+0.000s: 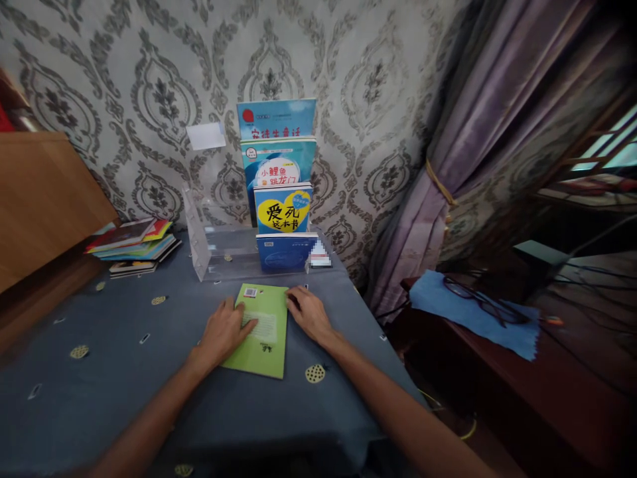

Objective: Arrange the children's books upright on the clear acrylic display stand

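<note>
A green book [267, 355] lies on the tablecloth, its barcode at the far end. My left hand [225, 332] holds its left edge, with the thumb stretched over the cover. At the upper right edge, the bent fingers of my right hand [307, 312] close on the book; their tips are partly hidden. Just behind stands a clear stepped rack [196, 232] with books in tiers: a dark blue book [281, 255] in front, a blue book with a yellow heart [283, 211], a teal book [303, 159] and a light blue book [279, 109] at the back.
A messy stack of books [137, 242] lies at the table's left. To the right, a dark red stand [497, 392] carries a blue cloth [428, 299] with glasses [485, 302] on it. A tied curtain [413, 226] and loose cables hang nearby. Patterned wall behind.
</note>
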The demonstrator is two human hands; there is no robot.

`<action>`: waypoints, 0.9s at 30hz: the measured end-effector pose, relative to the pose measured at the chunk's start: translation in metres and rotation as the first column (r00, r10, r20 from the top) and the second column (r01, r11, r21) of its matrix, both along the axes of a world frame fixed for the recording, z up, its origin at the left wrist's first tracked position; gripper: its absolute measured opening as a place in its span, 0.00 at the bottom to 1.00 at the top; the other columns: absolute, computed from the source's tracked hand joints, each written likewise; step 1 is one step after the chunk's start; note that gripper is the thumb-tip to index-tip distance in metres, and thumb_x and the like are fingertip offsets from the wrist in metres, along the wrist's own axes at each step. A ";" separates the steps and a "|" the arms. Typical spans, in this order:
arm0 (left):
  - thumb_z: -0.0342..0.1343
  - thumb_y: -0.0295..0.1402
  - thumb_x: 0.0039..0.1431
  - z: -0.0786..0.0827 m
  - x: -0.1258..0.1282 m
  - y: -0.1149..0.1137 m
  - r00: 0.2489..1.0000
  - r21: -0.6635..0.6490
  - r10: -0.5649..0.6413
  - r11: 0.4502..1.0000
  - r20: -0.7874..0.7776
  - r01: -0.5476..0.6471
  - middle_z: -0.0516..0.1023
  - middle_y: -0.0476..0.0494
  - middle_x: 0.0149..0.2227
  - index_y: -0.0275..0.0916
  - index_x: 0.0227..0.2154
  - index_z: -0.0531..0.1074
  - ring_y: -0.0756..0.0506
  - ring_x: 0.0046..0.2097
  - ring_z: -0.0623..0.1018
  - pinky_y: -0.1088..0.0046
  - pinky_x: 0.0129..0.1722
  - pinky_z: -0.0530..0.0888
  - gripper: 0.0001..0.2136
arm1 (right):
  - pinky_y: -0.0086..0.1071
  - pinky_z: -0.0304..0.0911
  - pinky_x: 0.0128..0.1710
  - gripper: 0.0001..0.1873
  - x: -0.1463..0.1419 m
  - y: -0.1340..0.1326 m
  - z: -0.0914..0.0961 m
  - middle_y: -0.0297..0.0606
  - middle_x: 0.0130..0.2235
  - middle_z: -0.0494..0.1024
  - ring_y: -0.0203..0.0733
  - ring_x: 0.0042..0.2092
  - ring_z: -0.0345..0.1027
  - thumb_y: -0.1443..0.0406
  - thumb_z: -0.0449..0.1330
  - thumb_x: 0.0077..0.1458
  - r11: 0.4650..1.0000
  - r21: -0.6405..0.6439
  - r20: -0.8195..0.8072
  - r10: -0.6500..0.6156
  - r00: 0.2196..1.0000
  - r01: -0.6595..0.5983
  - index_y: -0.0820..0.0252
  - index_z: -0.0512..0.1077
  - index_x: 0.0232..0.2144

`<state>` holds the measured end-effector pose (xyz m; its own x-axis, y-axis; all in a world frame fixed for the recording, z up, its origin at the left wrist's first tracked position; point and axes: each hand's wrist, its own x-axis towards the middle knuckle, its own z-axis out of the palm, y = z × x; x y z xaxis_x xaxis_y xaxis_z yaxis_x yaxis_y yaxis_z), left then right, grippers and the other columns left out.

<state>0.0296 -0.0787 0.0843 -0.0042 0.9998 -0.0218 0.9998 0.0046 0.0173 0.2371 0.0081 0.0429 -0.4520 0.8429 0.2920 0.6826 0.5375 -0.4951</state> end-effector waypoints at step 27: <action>0.43 0.32 0.68 -0.043 0.013 0.050 0.963 0.249 -0.191 0.958 0.188 0.141 0.68 0.35 0.62 0.37 0.56 0.68 0.39 0.60 0.69 0.57 0.57 0.67 0.18 | 0.40 0.59 0.54 0.14 0.009 0.011 -0.012 0.47 0.48 0.75 0.49 0.49 0.64 0.71 0.53 0.61 0.994 0.040 0.058 -0.101 0.993 0.098 0.62 0.74 0.46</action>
<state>0.0430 -0.0288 0.0409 0.1420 0.9635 0.2271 0.9599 -0.1900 0.2059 0.2458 0.0195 0.0305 -0.3839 0.8736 0.2989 0.7614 0.4827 -0.4328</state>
